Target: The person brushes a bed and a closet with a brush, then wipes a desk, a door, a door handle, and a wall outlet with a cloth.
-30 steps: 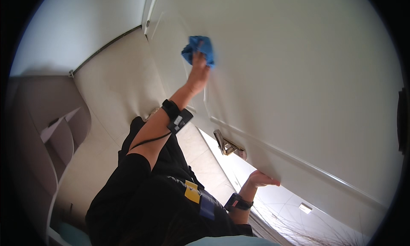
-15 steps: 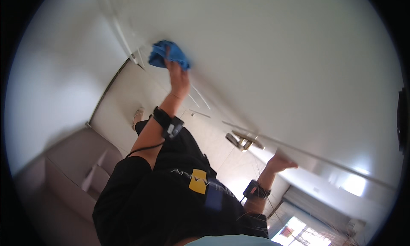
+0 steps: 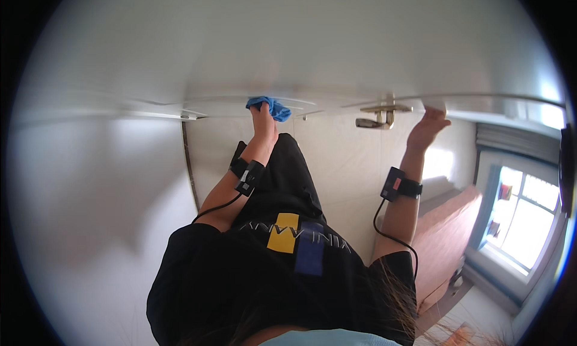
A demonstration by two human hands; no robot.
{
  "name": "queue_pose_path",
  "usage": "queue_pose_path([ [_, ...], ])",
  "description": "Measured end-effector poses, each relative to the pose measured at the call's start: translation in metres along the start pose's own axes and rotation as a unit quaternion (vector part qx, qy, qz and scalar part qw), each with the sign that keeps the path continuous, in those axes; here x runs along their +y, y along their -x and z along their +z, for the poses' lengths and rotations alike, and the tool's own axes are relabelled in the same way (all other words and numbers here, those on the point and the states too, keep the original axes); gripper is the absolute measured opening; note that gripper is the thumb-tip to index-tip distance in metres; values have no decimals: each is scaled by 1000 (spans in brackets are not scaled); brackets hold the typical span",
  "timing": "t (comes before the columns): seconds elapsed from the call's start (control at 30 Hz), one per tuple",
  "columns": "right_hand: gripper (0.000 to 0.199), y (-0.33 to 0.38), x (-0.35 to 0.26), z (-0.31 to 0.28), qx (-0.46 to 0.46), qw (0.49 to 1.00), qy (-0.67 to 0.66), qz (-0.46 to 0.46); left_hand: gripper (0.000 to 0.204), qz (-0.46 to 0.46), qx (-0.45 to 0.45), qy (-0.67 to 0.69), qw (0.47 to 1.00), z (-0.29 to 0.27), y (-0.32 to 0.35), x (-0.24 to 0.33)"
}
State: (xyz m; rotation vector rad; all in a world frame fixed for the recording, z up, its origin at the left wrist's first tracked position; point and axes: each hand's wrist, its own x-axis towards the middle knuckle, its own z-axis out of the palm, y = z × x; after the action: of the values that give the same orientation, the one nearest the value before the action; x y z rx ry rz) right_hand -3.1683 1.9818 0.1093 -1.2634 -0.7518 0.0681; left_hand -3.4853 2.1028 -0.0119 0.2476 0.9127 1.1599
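Note:
A crumpled blue cloth (image 3: 277, 110) is bunched in my left hand (image 3: 263, 122), whose fingers press it against the lower part of the white door's face (image 3: 300, 51). To the right of the metal door handle (image 3: 380, 118), my right hand (image 3: 428, 130) rests against the door at its edge. Its thumb sticks out to the side and it holds no loose object; the fingertips are partly hidden at the door. A black strapped device with a cable sits on each of my wrists.
A white wall (image 3: 102, 184) rises at the left. Pale floor tiles (image 3: 342, 166) lie below the door. At the right are a pinkish panel-like piece (image 3: 445, 238) and a bright window (image 3: 520, 214).
The view has turned, so the door now lies level across the top. My left hand with the cloth appears lower against the door. My right hand remains by the door edge.

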Motion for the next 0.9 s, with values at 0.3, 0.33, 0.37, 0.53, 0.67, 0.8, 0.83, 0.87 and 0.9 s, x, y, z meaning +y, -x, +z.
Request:
queue_pose_path([
  [0.3, 54, 230, 38, 44, -281, 861, -69, 419, 32, -93, -163, -200, 962, 17, 14, -6],
  [0.33, 66, 243, 54, 31, -287, 855, -80, 424, 32, -138, -195, -218, 946, 17, 22, -17],
  [0.37, 63, 245, 52, 46, -243, 798, -200, 514, 32, -150, -201, -243, 937, 19, 26, -26],
  [0.53, 52, 223, 71, 63, -45, 676, -429, 597, 39, 208, -468, -720, 468, 34, 26, -57],
  [0.67, 42, 229, 99, 57, -39, 812, -283, 509, 44, 222, -420, -686, 551, 90, 61, -24],
  [0.8, 37, 225, 129, 61, 42, 898, -143, 413, 50, 389, -497, -618, 469, 142, 83, -38],
  [0.83, 38, 221, 138, 73, 106, 941, -29, 320, 52, 391, -512, -644, 411, 154, 84, -45],
  [0.87, 44, 212, 139, 80, 104, 940, -94, 311, 48, 382, -520, -644, 412, 161, 83, -57],
  [0.9, 44, 201, 138, 91, 117, 938, -99, 312, 48, 379, -528, -645, 402, 164, 79, -62],
])
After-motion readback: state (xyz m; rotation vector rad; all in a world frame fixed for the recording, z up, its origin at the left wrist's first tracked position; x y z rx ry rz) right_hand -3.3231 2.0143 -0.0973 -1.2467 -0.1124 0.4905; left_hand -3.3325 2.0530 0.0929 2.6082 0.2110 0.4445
